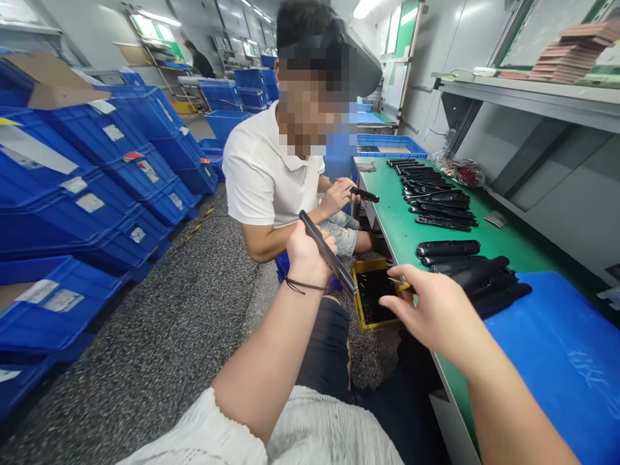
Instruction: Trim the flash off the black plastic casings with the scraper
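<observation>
My left hand is wrapped round a long, slim black plastic piece, which slants down to the right. Its lower end is above the rim of a yellow bin. To the right of that end, my right hand grips a small yellow-handled tool; its tip is hard to make out. The tool and the black piece are apart. On the green bench beside my right hand lie several similar black pieces in rows.
A co-worker in a white shirt sits opposite, holding another black piece. Stacked blue crates line the left side. A blue sheet covers the near bench. A metal shelf overhangs its right side.
</observation>
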`<action>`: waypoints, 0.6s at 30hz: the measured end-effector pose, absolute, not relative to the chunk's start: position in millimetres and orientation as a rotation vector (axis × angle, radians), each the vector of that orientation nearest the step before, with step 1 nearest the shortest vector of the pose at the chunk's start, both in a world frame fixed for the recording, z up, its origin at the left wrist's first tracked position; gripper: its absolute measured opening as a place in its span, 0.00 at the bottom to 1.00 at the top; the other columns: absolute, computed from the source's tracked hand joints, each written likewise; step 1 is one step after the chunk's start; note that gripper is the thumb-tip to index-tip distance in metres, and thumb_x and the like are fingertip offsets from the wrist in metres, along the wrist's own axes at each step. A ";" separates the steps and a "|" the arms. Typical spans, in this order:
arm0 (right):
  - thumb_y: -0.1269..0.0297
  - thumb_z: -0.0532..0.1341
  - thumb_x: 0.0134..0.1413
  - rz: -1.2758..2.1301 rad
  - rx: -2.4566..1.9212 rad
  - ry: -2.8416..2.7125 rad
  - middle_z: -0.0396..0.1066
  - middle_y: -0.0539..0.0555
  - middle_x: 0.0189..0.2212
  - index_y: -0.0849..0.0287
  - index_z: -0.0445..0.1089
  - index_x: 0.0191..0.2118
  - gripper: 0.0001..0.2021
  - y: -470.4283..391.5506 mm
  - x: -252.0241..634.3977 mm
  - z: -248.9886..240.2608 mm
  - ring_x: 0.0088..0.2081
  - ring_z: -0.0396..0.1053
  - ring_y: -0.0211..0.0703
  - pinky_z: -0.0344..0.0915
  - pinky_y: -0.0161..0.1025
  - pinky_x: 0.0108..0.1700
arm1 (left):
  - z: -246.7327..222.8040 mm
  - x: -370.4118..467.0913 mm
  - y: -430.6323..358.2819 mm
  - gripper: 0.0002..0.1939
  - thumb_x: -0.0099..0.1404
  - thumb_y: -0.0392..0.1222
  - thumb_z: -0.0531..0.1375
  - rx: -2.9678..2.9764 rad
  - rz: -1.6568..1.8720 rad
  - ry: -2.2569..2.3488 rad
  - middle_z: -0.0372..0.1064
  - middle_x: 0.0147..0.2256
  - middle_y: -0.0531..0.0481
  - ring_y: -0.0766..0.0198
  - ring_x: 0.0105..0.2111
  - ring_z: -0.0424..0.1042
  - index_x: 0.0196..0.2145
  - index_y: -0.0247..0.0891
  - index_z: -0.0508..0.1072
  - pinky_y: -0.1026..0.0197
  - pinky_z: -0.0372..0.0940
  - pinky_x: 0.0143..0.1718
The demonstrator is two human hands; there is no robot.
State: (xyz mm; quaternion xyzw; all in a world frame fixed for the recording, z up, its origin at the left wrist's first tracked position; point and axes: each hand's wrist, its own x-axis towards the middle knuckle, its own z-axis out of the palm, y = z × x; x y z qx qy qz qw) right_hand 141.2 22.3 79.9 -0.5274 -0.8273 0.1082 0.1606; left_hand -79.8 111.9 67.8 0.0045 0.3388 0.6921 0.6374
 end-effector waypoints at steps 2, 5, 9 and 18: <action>0.55 0.70 0.60 0.483 -1.325 -2.218 0.76 0.49 0.33 0.52 0.74 0.52 0.17 16.4 121.5 76.4 0.33 0.73 0.42 0.61 0.36 0.34 | 63.9 -70.7 112.4 0.27 0.80 0.54 0.43 0.003 1.575 0.762 0.41 0.16 0.62 0.73 0.11 0.42 0.23 0.42 0.49 0.68 0.40 0.12; 0.59 0.64 0.63 0.433 -1.226 -2.083 0.74 0.49 0.30 0.56 0.73 0.41 0.07 12.7 103.2 64.3 0.31 0.70 0.40 0.58 0.35 0.34 | 52.9 -56.5 110.1 0.26 0.80 0.53 0.42 0.105 1.574 0.819 0.46 0.17 0.60 0.71 0.12 0.47 0.24 0.42 0.52 0.68 0.47 0.14; 0.63 0.58 0.63 0.244 -1.207 -1.980 0.67 0.48 0.24 0.57 0.67 0.32 0.07 16.6 112.4 62.1 0.26 0.63 0.37 0.53 0.35 0.31 | 30.0 -42.7 90.0 0.09 0.74 0.41 0.55 0.370 1.608 0.997 0.74 0.34 0.45 0.62 0.33 0.75 0.36 0.36 0.70 0.62 0.70 0.36; 0.62 0.65 0.60 0.812 -1.252 -2.054 0.64 0.43 0.23 0.55 0.68 0.33 0.06 8.9 128.6 97.1 0.24 0.58 0.34 0.53 0.32 0.26 | 18.5 -43.0 39.4 0.21 0.76 0.45 0.51 1.940 1.551 1.110 0.64 0.22 0.50 0.60 0.24 0.64 0.24 0.40 0.65 0.56 0.56 0.32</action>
